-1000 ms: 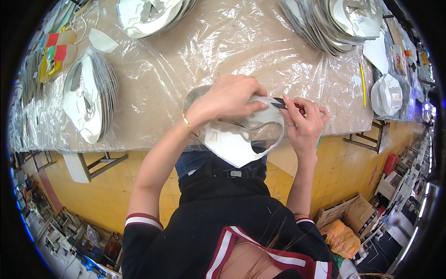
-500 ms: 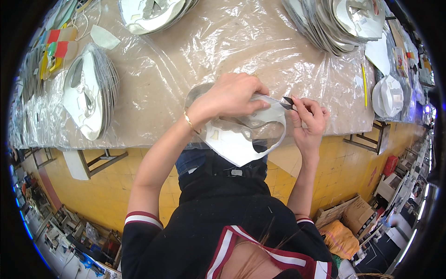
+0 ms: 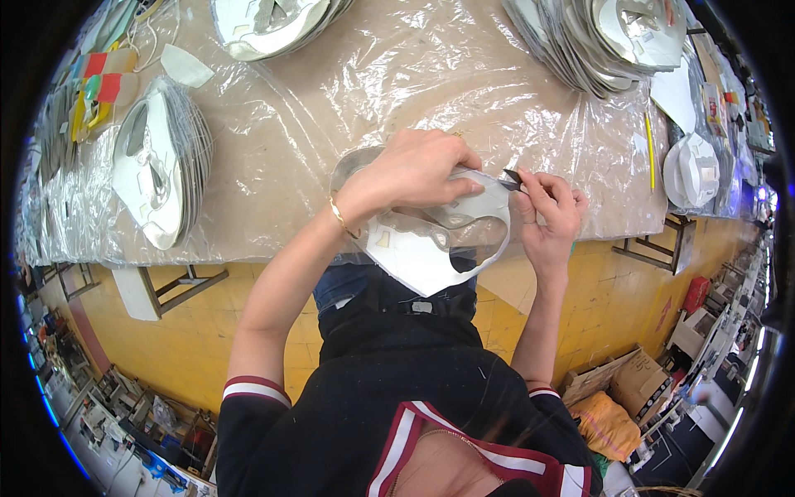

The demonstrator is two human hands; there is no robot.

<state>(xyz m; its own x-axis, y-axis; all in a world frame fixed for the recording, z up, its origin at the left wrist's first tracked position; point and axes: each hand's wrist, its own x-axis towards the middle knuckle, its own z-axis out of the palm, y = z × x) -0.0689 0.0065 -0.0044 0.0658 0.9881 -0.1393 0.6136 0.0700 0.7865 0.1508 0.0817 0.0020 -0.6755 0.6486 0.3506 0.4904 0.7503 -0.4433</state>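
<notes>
Two hands are at work. The left grip (image 3: 416, 171) pinches one flat white-and-grey shoe-upper piece (image 3: 411, 263) along its far edge, thumb and fingers closed on it; the right grip (image 3: 550, 217) is closed around one small dark-bladed cutter (image 3: 513, 176). The piece lies below and to the right of the left grip, its looped end just left of the right grip, over the near edge of the plastic-covered counter (image 3: 290, 186).

Three large stacks of similar pieces stand around: a left stack (image 3: 166, 182) well left of the left grip, a far-left stack (image 3: 269, 31) beyond it to the upper left, and a far-right stack (image 3: 592, 41) beyond the right grip. One smaller white stack (image 3: 694, 172) and one yellow stick (image 3: 650, 153) lie right of the right grip.

Both far stacks are cut off by the top edge. The left grip covers part of the piece, and whether the grey end past the wrist belongs to it is hard to tell. The cutter's handle is mostly hidden in the fingers. The piece's white corner points toward the body; its long axis, as far as it shows, runs left to right, slanting nearer the body rightward.
</notes>
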